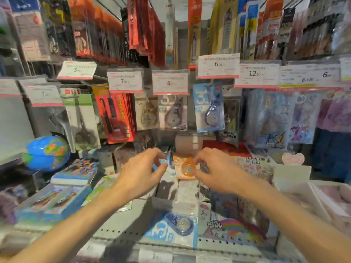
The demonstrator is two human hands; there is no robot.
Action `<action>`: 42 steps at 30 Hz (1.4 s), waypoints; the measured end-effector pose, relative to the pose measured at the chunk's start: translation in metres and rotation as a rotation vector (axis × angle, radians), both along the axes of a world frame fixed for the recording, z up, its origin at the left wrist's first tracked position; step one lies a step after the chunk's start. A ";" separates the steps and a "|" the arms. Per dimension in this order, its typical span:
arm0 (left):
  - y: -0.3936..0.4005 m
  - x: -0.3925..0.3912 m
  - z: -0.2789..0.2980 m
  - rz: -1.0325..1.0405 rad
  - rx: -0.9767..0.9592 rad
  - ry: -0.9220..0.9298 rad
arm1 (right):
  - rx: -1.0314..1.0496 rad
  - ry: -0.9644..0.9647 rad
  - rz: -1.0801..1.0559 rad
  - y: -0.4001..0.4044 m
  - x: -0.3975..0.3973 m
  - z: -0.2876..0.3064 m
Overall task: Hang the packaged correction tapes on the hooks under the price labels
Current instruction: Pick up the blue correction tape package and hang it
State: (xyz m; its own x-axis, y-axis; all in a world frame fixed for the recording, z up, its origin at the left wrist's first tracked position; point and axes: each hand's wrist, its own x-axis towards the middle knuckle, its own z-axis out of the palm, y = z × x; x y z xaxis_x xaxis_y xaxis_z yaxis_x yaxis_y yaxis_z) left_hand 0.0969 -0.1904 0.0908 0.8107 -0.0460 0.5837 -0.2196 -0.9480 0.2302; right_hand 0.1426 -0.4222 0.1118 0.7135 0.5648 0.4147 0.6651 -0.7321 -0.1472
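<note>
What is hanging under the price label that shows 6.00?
A blue packaged correction tape hangs under the 6.00 price label. More packages seem to hang behind it, but it covers them.

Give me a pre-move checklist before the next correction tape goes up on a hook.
1. Left hand has a package: cannot tell; fingers curl at a blue-edged pack, blurred.
2. Right hand has a package: cannot tell; fingers sit at the orange correction tape package.
3. Matching row identified: ok; blue correction tape package hangs under the white 6.00 price label.
4. Hook tip free: cannot tell, hidden by labels.
5. Spare stock in reach: ok; blue-and-white correction tape pack lies flat on the perforated grey shelf.
</note>
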 end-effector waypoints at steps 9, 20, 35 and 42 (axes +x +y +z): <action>0.021 -0.008 -0.118 0.148 -0.159 0.772 | -0.649 0.052 0.113 0.039 -0.015 -0.049; 0.025 -0.003 -0.130 0.115 -0.452 0.780 | -0.907 0.100 0.028 0.080 -0.022 -0.082; 0.041 -0.011 -0.120 0.106 -0.777 0.788 | -0.651 0.243 0.109 0.081 -0.021 -0.066; 0.051 -0.016 -0.086 0.066 -0.940 0.629 | -0.472 0.128 0.070 0.077 -0.017 -0.057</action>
